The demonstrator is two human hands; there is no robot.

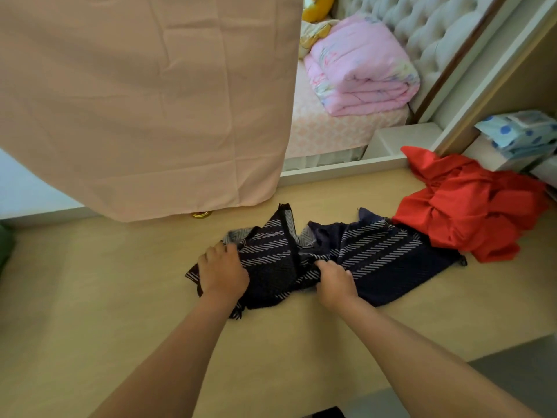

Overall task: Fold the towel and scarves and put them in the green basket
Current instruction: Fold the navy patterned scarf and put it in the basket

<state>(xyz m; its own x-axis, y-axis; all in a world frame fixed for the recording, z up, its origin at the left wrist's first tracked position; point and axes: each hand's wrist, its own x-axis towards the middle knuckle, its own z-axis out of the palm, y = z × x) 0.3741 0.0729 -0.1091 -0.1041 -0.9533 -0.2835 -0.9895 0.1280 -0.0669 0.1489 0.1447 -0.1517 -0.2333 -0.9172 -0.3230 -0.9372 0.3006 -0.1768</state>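
I had both hands down on the dark navy scarf with white slanted stripes (376, 254), which lay crumpled and only partly spread on the pale wooden tabletop (120, 297), about midway across it and toward the far side. My left hand (221, 274) sat on the scarf's left end, fingers curled into the cloth so that a fold of it was gathered under my knuckles. My right hand (334, 282) was near the scarf's middle, fingers bent and pinching a bunched ridge of the fabric. Between my hands the cloth rose in peaks and creases; to the right of my right hand it lay flatter, its striped bands showing plainly.

Just beyond the scarf's right end, touching or overlapping its far corner, a bright red cloth (470, 206) lay heaped in loose folds. At the far left edge of the table I saw a sliver of something dark green (4, 245), too cut off for me to tell what it was.

A large sheet of pale pink-beige fabric (144, 101) hung down over the far left, its lower edge just above the table, with a small gold-coloured object (202, 214) peeping out beneath it. Farther off stood a bed with a folded pink quilt (361, 67) against a grey tufted headboard (422, 25). On the far right a pale blue packet with darker blue dots (521, 131) rested on a white ledge.
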